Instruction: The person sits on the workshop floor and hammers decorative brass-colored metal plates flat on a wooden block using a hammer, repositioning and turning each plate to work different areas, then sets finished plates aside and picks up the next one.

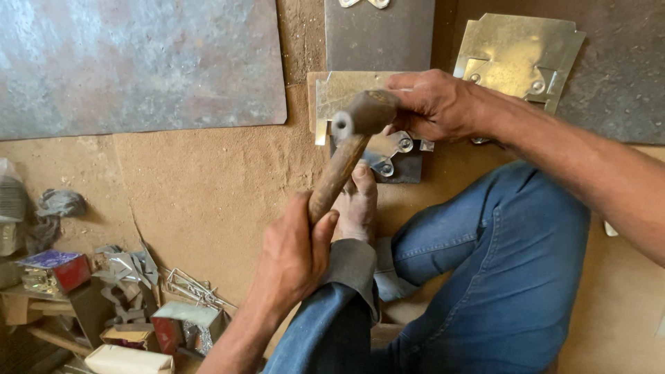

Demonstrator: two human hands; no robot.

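My left hand point(294, 253) is shut around the wooden handle of a hammer point(343, 163). The hammer's dark head point(364, 114) hovers over a brass-coloured sheet-metal piece point(339, 90). My right hand point(433, 104) presses down on that piece, fingers curled over its edge beside the hammer head. Under it lie small shiny brackets with holes point(391, 149) on a dark metal block point(410, 170). My bare foot point(357, 204) rests against the block's near side, and my legs in blue jeans point(499, 277) are folded on the sandy floor.
A large grey steel sheet point(138, 62) lies at the upper left and a smaller steel plate point(377, 34) at the top. Another cut brass sheet point(519, 55) sits at the upper right. Boxes point(55, 270), metal scraps point(128, 273) and wire pieces point(194, 287) crowd the lower left.
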